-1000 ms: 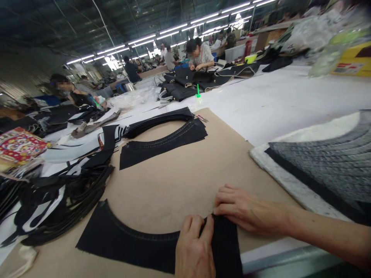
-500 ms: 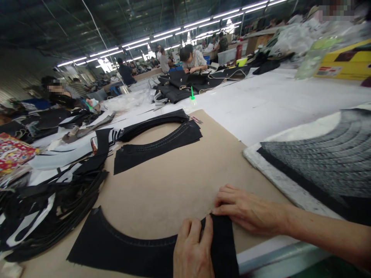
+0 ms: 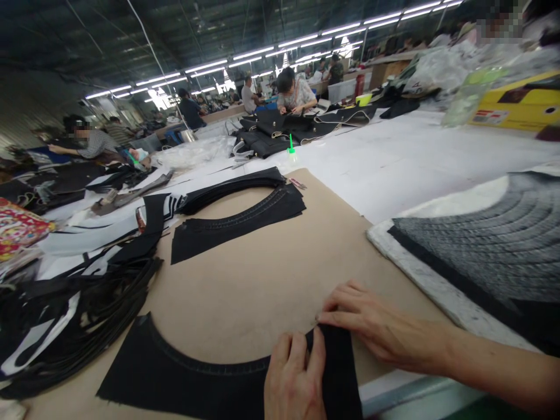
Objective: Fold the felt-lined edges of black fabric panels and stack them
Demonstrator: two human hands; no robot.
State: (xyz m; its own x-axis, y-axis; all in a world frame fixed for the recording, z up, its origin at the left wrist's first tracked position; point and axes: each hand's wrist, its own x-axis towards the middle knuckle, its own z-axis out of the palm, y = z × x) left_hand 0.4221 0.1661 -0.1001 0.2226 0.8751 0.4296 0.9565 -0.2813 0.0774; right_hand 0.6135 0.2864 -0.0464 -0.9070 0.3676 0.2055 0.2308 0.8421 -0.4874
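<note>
A black fabric piece with a curved, notched inner edge lies on the tan board close to me. My left hand presses on its right part, fingers bent over the curved edge. My right hand comes in from the right; its thumb and forefinger are pinched at the piece's upper edge, just beyond my left fingertips. Whether a bit of the edge is between them is too small to tell. Farther back on the board rests a stack of similar black curved pieces.
Black and white strips heap up at the left. A padded grey quilted piece lies at the right. Behind are a green-tipped bottle, small snips, black leather parts and a yellow box. People work beyond.
Both hands stay at the fabric's edge with only a slight shift. The view has moved a little. In the background, a person at the left now has an arm stretched out.
</note>
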